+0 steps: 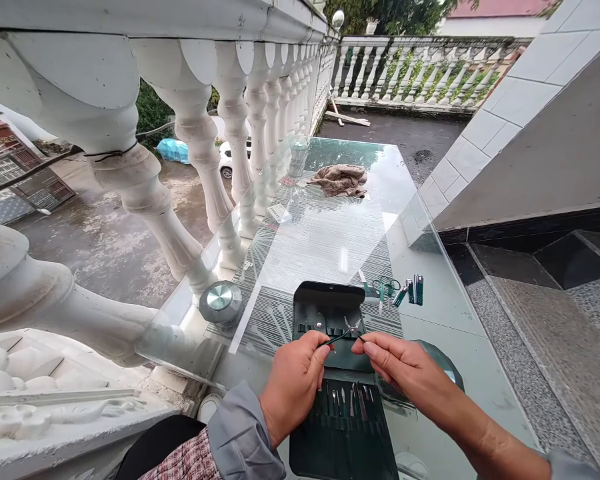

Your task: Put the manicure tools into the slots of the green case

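Observation:
Both hands hold a small pair of green-handled nippers [353, 327] above an open dark green case [343, 447]. My left hand [296, 377] is closed with thumb and finger on one handle, and my right hand [407, 370] pinches the other. The handles are spread wide and the silver jaws point away from me. Several slim metal tools [352, 403] sit in the lower part of the case. Beyond the case, to the right, lie green-handled scissors [386, 287] and several nail clippers [419, 289] on the glass table.
The glass table [430, 267] stretches ahead beside a white balustrade [190, 107] on the left. A crumpled brown cloth [341, 181] rests at its far end. A faceted round metal-topped fitting [221, 303] is at the left. Steps [545, 320] are at the right.

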The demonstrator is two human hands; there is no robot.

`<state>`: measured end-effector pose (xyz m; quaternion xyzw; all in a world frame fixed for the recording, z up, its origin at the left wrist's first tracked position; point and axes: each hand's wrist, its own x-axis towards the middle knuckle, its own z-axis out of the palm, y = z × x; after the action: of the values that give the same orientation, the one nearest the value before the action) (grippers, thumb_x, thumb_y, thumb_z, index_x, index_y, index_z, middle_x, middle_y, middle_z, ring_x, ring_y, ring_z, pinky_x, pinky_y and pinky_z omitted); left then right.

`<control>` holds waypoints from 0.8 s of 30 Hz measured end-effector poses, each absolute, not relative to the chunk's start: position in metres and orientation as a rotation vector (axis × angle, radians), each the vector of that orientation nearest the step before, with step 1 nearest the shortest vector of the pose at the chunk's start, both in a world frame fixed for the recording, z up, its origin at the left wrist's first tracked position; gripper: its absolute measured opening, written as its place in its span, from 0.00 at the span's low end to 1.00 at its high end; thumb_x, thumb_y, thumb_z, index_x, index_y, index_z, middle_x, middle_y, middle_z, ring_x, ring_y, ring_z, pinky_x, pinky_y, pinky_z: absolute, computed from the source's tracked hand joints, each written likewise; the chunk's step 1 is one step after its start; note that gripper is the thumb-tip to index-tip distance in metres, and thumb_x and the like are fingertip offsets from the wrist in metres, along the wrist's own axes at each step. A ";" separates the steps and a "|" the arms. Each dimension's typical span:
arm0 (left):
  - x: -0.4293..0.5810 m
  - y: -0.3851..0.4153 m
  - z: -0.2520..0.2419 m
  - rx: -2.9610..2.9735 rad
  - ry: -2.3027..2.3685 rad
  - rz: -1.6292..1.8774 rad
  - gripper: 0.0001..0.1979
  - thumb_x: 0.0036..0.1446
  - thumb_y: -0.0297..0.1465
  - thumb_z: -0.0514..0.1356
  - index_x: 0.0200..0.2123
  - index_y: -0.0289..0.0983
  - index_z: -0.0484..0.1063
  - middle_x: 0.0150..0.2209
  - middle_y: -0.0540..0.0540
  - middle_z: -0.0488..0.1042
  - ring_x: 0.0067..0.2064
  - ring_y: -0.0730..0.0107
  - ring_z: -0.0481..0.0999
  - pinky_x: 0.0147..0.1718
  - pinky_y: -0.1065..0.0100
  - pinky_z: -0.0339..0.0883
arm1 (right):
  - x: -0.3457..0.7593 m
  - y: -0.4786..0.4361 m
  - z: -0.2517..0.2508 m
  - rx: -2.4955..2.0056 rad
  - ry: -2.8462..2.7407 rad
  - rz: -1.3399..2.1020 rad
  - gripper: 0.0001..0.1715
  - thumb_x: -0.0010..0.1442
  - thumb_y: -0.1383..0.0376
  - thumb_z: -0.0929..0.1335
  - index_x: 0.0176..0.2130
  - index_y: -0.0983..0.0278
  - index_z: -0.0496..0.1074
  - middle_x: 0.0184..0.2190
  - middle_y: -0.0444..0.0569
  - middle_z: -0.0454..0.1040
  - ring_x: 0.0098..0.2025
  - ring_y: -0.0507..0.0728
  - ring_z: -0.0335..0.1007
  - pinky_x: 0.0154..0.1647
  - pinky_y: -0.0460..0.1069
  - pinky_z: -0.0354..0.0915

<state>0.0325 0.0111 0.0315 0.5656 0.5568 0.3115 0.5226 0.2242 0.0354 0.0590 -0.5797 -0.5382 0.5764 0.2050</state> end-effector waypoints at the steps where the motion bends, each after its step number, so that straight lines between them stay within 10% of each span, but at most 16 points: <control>1: 0.032 0.012 0.032 1.357 1.328 0.735 0.12 0.64 0.36 0.49 0.33 0.39 0.68 0.16 0.57 0.59 0.21 0.72 0.63 0.29 0.71 0.56 | 0.226 0.036 0.060 -1.623 -1.531 1.591 0.32 0.57 0.39 0.64 0.34 0.64 0.76 0.18 0.38 0.52 0.21 0.49 0.46 0.22 0.46 0.44; 11: 0.039 0.007 0.031 1.483 1.387 0.612 0.15 0.67 0.36 0.46 0.42 0.37 0.70 0.18 0.54 0.66 0.23 0.69 0.70 0.30 0.70 0.60 | 0.218 0.030 0.039 -1.568 -1.401 1.558 0.32 0.57 0.38 0.64 0.33 0.63 0.72 0.19 0.41 0.64 0.21 0.50 0.56 0.21 0.45 0.54; 16: 0.056 0.002 0.031 1.754 1.421 0.298 0.28 0.68 0.33 0.46 0.68 0.30 0.51 0.36 0.40 0.80 0.37 0.55 0.80 0.37 0.63 0.68 | 0.192 0.019 0.021 -1.497 -1.082 1.466 0.28 0.53 0.40 0.69 0.33 0.62 0.71 0.35 0.50 0.76 0.37 0.57 0.72 0.41 0.51 0.69; 24: 0.069 -0.017 0.026 1.918 1.411 0.385 0.30 0.67 0.32 0.44 0.69 0.27 0.49 0.44 0.31 0.79 0.38 0.48 0.82 0.36 0.57 0.73 | 0.171 -0.009 0.014 -1.374 -0.601 1.593 0.24 0.55 0.45 0.71 0.40 0.61 0.76 0.46 0.52 0.78 0.50 0.61 0.74 0.54 0.54 0.69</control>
<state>0.0692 -0.0172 0.0260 0.7429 0.5466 0.1490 0.3566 0.1713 -0.0090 0.0136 -0.5578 -0.2442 0.6468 0.4592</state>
